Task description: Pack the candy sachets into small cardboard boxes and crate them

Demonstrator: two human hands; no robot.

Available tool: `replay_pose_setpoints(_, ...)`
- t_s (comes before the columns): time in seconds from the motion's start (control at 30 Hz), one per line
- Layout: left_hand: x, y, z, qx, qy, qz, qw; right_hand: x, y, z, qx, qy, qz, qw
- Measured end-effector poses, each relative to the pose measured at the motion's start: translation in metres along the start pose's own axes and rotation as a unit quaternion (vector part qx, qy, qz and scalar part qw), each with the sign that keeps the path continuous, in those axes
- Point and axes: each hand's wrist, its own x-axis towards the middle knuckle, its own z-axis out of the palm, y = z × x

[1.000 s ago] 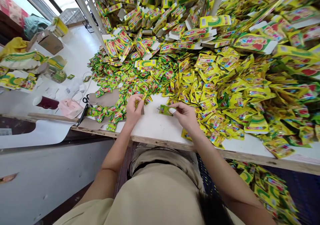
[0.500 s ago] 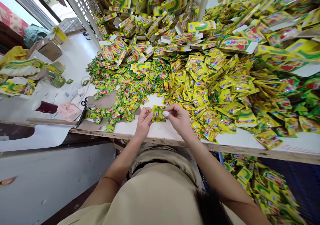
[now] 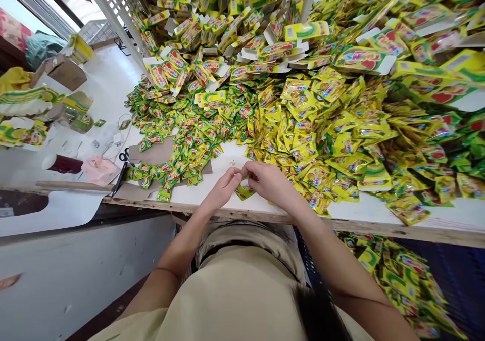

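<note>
A green and yellow packet (image 3: 245, 192) is between my hands near the table's front edge, partly covered by fingers. My left hand (image 3: 226, 185) pinches at its upper left side. My right hand (image 3: 264, 179) is closed on the packet from the right, its fingertips meeting those of my left hand. Small green sachets (image 3: 193, 151) lie heaped to the left and behind. Larger yellow sachets (image 3: 299, 134) form a pile to the right.
Flattened and folded cartons (image 3: 280, 53) are heaped at the back beside a white perforated rack (image 3: 113, 12). Scissors (image 3: 124, 155), a dark red cup (image 3: 65, 163) and a jar (image 3: 80, 122) stand left. More sachets (image 3: 401, 275) fill a crate below the table.
My hands have come together over the packet, which is now tilted and more hidden. The view has shifted slightly.
</note>
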Motion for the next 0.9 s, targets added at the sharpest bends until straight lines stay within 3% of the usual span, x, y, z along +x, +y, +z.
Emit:
replay_pose_setpoints(0.1, -0.001, -0.006, 0.004, 0.015, -0.010, 0.003, 1.000, 0.003, 0.005, 0.010, 0.047, 0.064, 0.010, 0.997)
replay_pose_setpoints(0.23, -0.001, -0.008, 0.009, 0.000, 0.041, -0.009, 0.999, -0.002, 0.019, 0.022, 0.182, 0.177, 0.075, 0.964)
replay_pose_setpoints(0.37, 0.001, -0.007, 0.009, -0.008, 0.056, -0.025, 0.998, -0.010, 0.034, 0.026, 0.300, 0.075, 0.129, 0.942)
replay_pose_setpoints(0.57, 0.003, -0.012, 0.006, 0.016, -0.030, -0.069, 0.997, -0.008, 0.035, 0.012, 0.179, 0.022, 0.070, 0.981)
replay_pose_setpoints(0.67, 0.001, -0.014, 0.007, 0.020, -0.054, -0.098, 0.993, -0.006, 0.031, 0.011, 0.171, -0.014, 0.046, 0.984)
replay_pose_setpoints(0.9, -0.003, -0.025, 0.013, 0.042, 0.030, -0.071, 0.996, -0.015, 0.026, 0.027, 0.198, 0.000, 0.081, 0.977)
